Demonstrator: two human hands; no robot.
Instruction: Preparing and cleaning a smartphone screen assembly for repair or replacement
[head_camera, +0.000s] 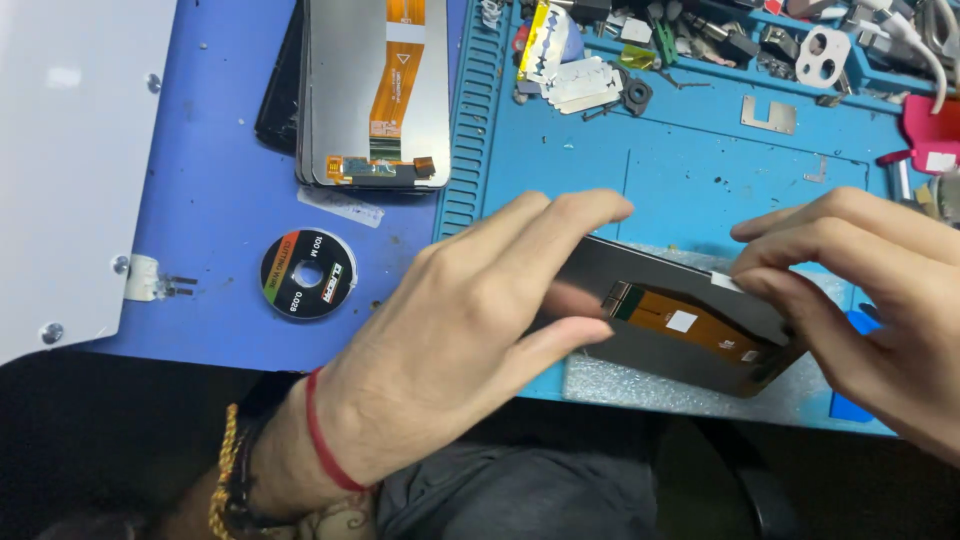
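We work on a blue repair mat (700, 160); its far tray (700, 40) holds blades and small parts. Our left hand (450, 340) and right hand (870, 290) both grasp the phone screen panel (690, 320), near centre.

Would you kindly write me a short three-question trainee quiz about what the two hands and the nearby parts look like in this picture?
1. True or false: both hands grip the grey flat display panel with the orange flex cable.
2. Which lies nearer the left hand: A, the round black wire spool, or B, the silver razor blades?
3. What colour is the ridged silicone work mat?

Key: 1 true; 2 A; 3 blue. The right hand pinches the panel's far end.
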